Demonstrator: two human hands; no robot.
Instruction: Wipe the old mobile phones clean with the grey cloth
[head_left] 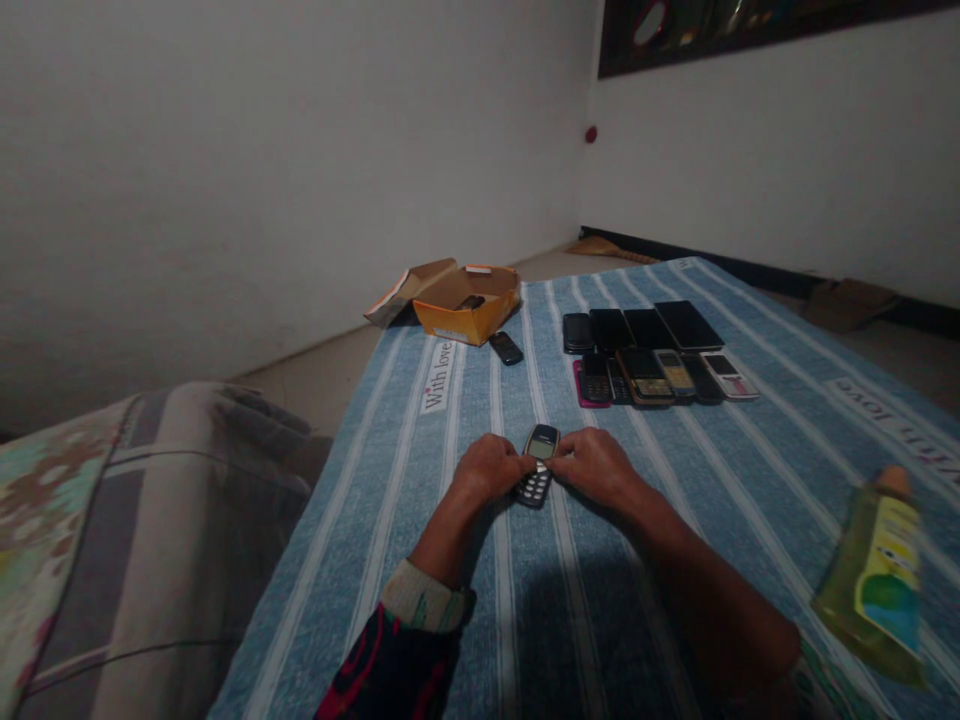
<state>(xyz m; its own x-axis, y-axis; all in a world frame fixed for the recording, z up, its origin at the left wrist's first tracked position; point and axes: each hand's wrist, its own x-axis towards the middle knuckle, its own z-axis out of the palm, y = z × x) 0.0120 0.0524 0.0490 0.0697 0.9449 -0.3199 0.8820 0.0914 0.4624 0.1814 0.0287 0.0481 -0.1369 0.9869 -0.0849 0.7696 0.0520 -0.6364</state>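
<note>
A small dark keypad phone (538, 463) lies on the blue striped cloth (645, 560) in front of me. My left hand (488, 467) grips its left side with curled fingers. My right hand (598, 466) pinches its right side near the screen. Both hands rest on the cloth. Beyond them, several phones lie in two rows (649, 355), dark flat ones behind and keypad ones in front.
An open orange cardboard box (465, 300) with a dark phone inside sits at the far left edge. Another dark phone (506, 348) lies beside it. A yellow-green bottle (877, 570) lies at the right. A patterned cushion (112, 540) is at the left.
</note>
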